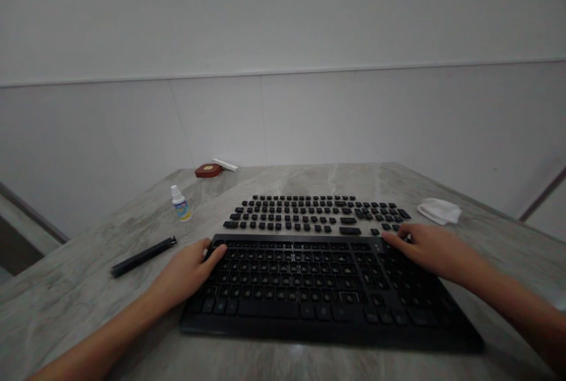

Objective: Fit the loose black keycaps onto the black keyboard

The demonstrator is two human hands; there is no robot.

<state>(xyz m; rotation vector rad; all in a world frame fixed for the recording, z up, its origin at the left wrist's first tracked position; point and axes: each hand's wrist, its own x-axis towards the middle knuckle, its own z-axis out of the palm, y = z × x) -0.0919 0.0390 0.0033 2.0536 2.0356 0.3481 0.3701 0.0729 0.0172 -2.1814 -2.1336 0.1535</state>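
A black keyboard (pixel 274 309) lies before me, most of its keycaps off and the sockets bare; the bottom row and space bar are still in place. My left hand (pixel 188 269) grips its upper left corner, thumb on top and fingers over the far edge. At the upper right corner, my right hand (pixel 424 248) holds it the same way, its fingertips partly hidden. Just beyond the keyboard, the loose black keycaps (pixel 287 218) are laid out in rows like a keyboard layout.
On the grey marbled table (pixel 145 322) stands a small white spray bottle (pixel 180 204) with a blue label. A black bar-shaped object (pixel 144 257) lies to the left. Behind are a reddish-brown case (pixel 207 170) and a white flat strip (pixel 226 164). A folded white cloth (pixel 439 211) sits right.
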